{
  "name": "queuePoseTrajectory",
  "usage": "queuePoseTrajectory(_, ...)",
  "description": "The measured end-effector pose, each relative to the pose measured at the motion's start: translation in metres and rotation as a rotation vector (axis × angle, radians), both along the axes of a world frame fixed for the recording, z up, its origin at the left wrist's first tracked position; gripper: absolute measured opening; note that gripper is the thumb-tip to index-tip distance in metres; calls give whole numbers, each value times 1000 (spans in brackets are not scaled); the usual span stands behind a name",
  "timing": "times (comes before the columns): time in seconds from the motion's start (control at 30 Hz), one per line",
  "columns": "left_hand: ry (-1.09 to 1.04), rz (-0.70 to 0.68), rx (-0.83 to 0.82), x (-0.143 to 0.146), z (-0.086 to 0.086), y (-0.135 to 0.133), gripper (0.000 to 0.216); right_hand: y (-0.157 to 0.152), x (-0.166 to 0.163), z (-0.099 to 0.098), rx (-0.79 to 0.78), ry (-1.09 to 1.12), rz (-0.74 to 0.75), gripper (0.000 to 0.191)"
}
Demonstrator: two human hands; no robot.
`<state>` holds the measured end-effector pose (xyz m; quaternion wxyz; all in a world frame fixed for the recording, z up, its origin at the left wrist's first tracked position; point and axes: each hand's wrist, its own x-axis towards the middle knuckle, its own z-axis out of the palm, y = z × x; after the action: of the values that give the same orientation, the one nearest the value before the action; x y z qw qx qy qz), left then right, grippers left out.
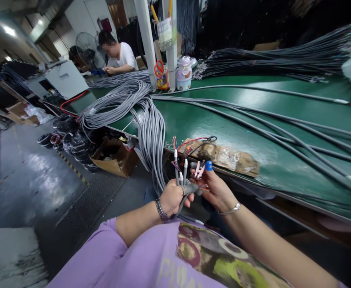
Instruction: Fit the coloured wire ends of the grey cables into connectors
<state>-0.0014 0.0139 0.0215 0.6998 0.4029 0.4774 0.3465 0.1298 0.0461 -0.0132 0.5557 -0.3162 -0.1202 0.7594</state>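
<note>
Green surface [229, 132] noted at right; at centre, cable ends [185, 165], apparently stripped but wires left loose, are gripped by closed left fingers [189, 189], a pink clip [198, 171] pinched by right fingers [208, 166].

You are facing a green workbench [199, 127], with a white post [145, 40] rising from its glossy top. To your left, a grey floor [34, 176] is shining, striped tape [72, 168] is crossing it, a ceiling lamp [9, 30] is glowing, and a pale wall [76, 20] is standing behind.
</note>
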Motion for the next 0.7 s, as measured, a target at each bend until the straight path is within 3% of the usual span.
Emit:
queuePoseTrajectory(0.23,16,-10,30,-4,2,-8,48,-7,7,2,80,4,98,48)
queuePoseTrajectory(0.4,-1,23,48,-8,2,-14,46,-9,11,10,78,-11,103,30)
queuePoseTrajectory(0.5,-31,66,69,-6,1,-14,41,-9,10,14,101,-83,71,24)
queuePoseTrajectory(0.6,-58,111,68,-1,1,-13,37,-10,10,15,143,-179,54,35)
queuePoseTrajectory(0.7,-70,137,65,3,2,-12,35,-12,10,13,231,-461,-51,47)
